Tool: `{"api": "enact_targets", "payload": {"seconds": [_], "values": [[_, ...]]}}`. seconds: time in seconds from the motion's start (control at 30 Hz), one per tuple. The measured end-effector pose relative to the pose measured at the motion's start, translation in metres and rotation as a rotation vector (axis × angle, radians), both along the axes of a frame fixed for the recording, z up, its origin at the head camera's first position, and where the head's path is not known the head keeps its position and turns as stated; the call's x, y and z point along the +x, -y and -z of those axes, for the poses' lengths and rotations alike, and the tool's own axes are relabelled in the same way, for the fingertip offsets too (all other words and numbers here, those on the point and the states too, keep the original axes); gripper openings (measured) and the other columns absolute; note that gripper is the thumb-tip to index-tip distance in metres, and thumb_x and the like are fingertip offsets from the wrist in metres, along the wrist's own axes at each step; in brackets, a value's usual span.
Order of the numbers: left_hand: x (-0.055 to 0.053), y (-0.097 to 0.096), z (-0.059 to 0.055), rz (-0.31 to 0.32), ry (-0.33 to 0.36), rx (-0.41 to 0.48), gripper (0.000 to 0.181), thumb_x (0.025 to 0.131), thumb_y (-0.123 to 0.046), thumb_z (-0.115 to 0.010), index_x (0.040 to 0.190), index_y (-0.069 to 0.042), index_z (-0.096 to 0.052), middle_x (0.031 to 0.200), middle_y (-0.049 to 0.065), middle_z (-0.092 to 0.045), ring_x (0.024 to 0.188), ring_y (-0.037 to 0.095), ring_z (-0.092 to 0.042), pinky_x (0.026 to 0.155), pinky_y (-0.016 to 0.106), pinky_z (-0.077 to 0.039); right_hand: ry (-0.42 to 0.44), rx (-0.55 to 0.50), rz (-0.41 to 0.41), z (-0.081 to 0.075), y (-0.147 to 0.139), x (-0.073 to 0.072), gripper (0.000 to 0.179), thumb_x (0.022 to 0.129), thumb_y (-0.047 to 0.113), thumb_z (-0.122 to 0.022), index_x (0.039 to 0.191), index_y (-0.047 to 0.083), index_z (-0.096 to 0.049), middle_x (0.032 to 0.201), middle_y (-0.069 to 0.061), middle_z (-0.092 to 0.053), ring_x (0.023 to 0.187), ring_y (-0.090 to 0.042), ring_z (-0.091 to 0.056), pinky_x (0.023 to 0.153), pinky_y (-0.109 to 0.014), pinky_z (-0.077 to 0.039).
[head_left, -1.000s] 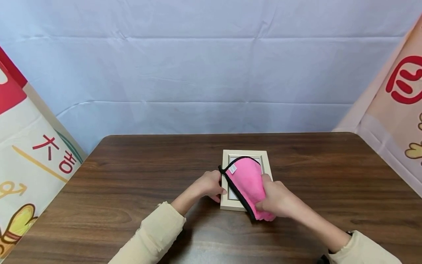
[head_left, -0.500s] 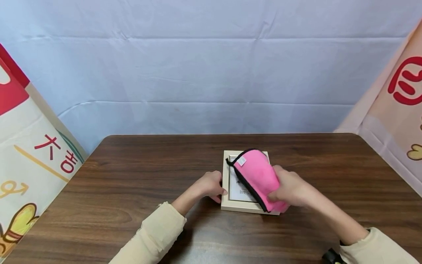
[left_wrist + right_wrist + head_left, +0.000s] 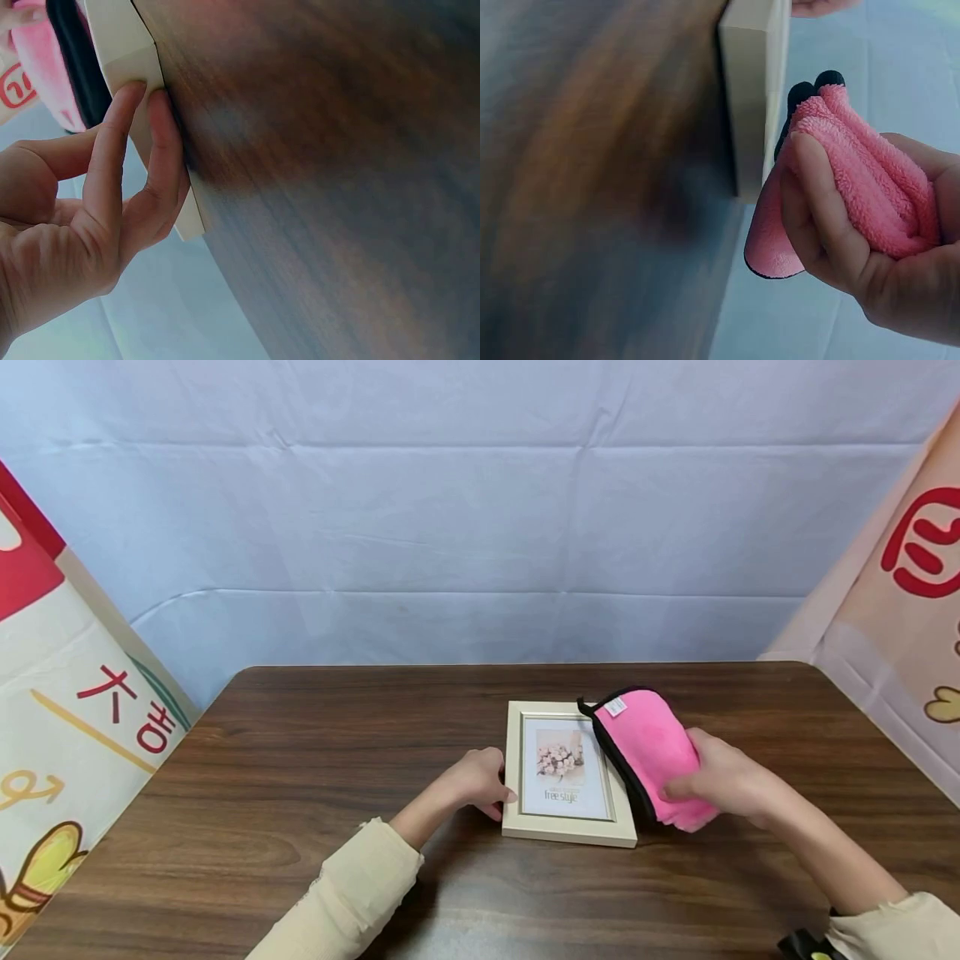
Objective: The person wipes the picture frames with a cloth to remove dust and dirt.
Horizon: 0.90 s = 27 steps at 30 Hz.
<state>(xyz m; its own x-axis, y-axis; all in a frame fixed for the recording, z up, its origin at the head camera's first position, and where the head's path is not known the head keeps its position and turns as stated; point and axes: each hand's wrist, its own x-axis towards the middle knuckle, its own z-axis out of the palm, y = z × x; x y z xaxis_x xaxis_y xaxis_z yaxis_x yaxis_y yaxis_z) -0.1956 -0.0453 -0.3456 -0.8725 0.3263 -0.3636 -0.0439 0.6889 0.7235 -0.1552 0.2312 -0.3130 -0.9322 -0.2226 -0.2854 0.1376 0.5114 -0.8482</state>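
A cream picture frame lies face up on the brown table, its floral print with "free style" lettering showing. My left hand holds the frame's left edge; in the left wrist view, fingertips press against its side. My right hand grips a bunched pink cleaning cloth with black trim, a white tag and a small loop. The cloth's left part overlaps the frame's upper right edge in the head view. Plush folds bulge between the right fingers and palm in the right wrist view.
The wooden table has rounded far corners. Behind it hangs a pale blue-white cloth backdrop, with printed banners at the left and right. A black item shows by the right sleeve.
My right hand has drawn the pink cloth rightward across the frame, baring the print under it. The left hand stays at the frame's left edge, and the frame lies where it was.
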Motion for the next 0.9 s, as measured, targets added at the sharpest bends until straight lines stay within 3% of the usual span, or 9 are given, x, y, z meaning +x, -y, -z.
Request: {"api": "enact_targets", "payload": {"seconds": [0.27,0.47,0.7,0.9], "values": [[0.000,0.000,0.000,-0.002,-0.005,0.000,0.012,0.078,0.006,-0.067,0.082,0.005,-0.055,0.071,0.011,-0.056,0.055,0.023,-0.064,0.048,0.025,-0.053,0.058,-0.052,0.067,0.008,-0.010,0.004,0.055,0.079,-0.003,-0.060,0.115,-0.013,-0.020,0.077,-0.019,-0.057,0.064,-0.032,-0.065,0.057,-0.045,-0.055],[0.000,0.000,0.001,0.000,-0.006,0.000,0.011,0.078,0.006,-0.066,0.081,0.005,-0.055,0.071,0.011,-0.055,0.055,0.023,-0.064,0.048,0.025,-0.053,0.070,-0.035,0.080,0.012,-0.012,0.007,0.051,0.079,-0.004,-0.059,0.111,-0.013,-0.021,0.073,-0.019,-0.059,0.063,-0.033,-0.065,0.057,-0.045,-0.055],[0.000,0.000,-0.001,0.009,-0.011,-0.015,0.011,0.078,0.006,-0.067,0.081,0.005,-0.056,0.070,0.011,-0.056,0.055,0.022,-0.064,0.048,0.024,-0.053,-0.010,0.108,0.088,0.023,-0.001,0.012,0.057,0.074,0.002,-0.066,0.112,-0.016,-0.027,0.080,-0.018,-0.056,0.060,-0.027,-0.064,0.054,-0.038,-0.056],[0.000,0.000,0.000,0.008,-0.011,-0.011,0.011,0.078,0.006,-0.066,0.081,0.005,-0.056,0.071,0.012,-0.056,0.055,0.022,-0.064,0.048,0.024,-0.053,0.035,0.028,0.096,0.029,0.012,0.017,0.058,0.075,-0.003,-0.062,0.114,-0.016,-0.022,0.073,-0.018,-0.061,0.058,-0.029,-0.065,0.052,-0.040,-0.055]]}}
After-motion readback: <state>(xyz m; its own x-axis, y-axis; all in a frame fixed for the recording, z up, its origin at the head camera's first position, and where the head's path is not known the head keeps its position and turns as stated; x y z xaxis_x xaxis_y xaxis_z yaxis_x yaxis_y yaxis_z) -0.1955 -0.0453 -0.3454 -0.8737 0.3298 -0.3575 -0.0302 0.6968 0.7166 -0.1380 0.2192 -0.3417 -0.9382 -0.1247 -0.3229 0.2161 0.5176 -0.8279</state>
